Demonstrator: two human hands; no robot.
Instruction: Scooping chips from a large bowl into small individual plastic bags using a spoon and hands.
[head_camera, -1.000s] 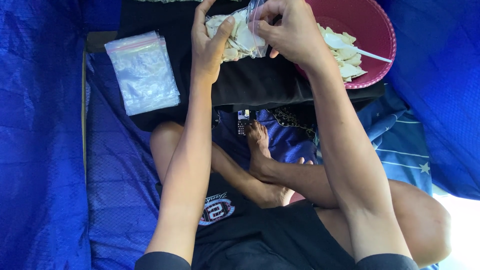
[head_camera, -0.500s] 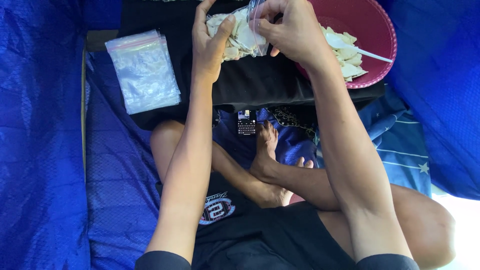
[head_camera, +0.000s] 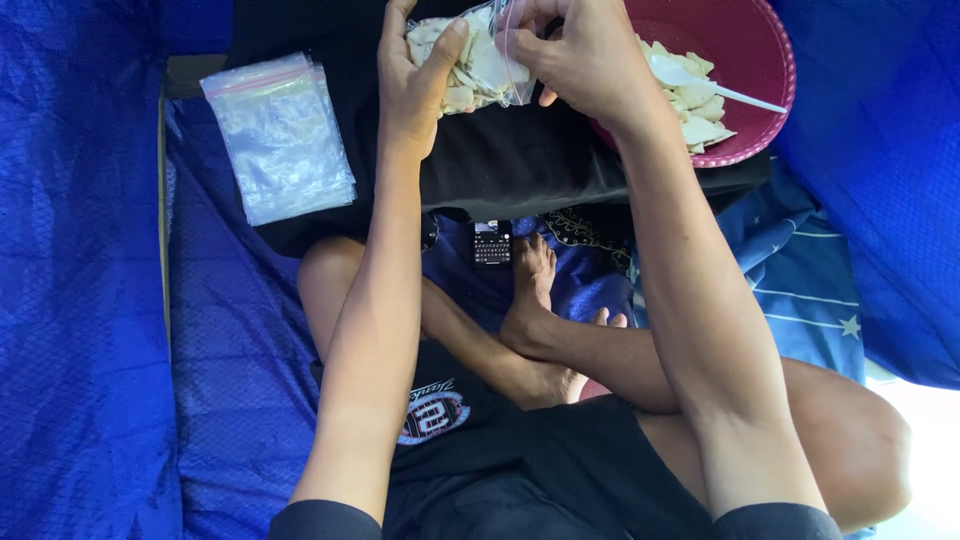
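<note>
Two hands meet on a small clear bag (head_camera: 478, 68) stuffed with pale chips, held above a black cloth (head_camera: 520, 170). The left hand (head_camera: 415, 85) is closed around the bag's left side, thumb pressed over the front. The right hand (head_camera: 585, 55) pinches the bag's top edge with its fingers closed on the plastic. Just to the right of the bag sits a red bowl (head_camera: 750, 50) with more pale chips (head_camera: 695, 105) heaped in it and a white spoon (head_camera: 715, 88) resting on them. Well to the left of the bag, a stack of empty clear bags (head_camera: 280, 135) lies partly on the black cloth. Below the bag, past the cloth's near edge, a phone (head_camera: 491, 242) lies on blue fabric beside the person's crossed bare feet (head_camera: 530, 300).
</note>
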